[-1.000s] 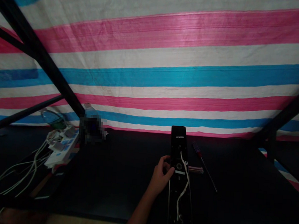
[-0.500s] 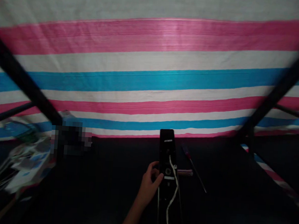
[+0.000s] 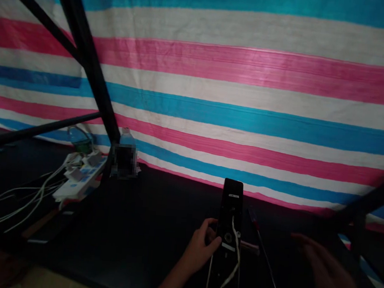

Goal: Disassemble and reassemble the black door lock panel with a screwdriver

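Observation:
A long black device panel (image 3: 230, 217) lies on the dark table (image 3: 146, 228), with a white cable (image 3: 233, 261) running down its face. My left hand (image 3: 203, 245) grips the panel's left edge, thumb near a round fitting. My right hand (image 3: 329, 270) hovers at the lower right above the table, blurred, fingers stretched out and holding nothing. A red-handled screwdriver (image 3: 260, 241) lies just right of the panel, between it and my right hand. A small pinkish part (image 3: 249, 246) sits beside the panel.
A striped pink, blue and white tarp (image 3: 234, 98) hangs behind the table. Black frame bars (image 3: 86, 62) cross at the left. A white power strip with plugs and cables (image 3: 77, 182) lies at the left, with plastic bottles (image 3: 126, 137) behind it.
The view has swung about and tilted. My right hand has come into view at the lower right. My left hand stays on the panel's edge.

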Tool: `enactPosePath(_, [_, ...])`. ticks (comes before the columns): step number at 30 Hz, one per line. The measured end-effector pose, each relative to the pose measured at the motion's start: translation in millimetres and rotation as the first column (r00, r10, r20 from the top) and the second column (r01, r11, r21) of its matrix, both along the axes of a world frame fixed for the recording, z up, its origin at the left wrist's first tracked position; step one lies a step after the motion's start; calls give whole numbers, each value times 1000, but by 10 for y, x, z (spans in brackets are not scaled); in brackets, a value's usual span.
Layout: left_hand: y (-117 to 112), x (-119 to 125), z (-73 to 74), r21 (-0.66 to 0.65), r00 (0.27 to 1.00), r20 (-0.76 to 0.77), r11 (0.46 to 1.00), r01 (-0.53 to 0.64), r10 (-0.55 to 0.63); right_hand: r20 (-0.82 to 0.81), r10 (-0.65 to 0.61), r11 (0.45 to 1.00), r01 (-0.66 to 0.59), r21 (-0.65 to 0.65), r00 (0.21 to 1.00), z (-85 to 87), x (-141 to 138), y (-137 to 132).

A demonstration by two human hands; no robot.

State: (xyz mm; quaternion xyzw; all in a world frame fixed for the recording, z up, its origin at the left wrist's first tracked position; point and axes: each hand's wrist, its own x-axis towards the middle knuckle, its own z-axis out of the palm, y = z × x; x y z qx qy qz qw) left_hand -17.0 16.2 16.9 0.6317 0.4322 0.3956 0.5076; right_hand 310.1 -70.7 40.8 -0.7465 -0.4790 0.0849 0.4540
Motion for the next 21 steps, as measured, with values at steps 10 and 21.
enactPosePath(10, [-41,-4,-40,4,996,-52,998,-66,66,319,98,994,-76,-80,943,-998,-248,764])
enactPosePath(21, [205,306,-35,-39,955,99,960,-278,281,320,149,988,-128,-85,936,-1022,-203,821])
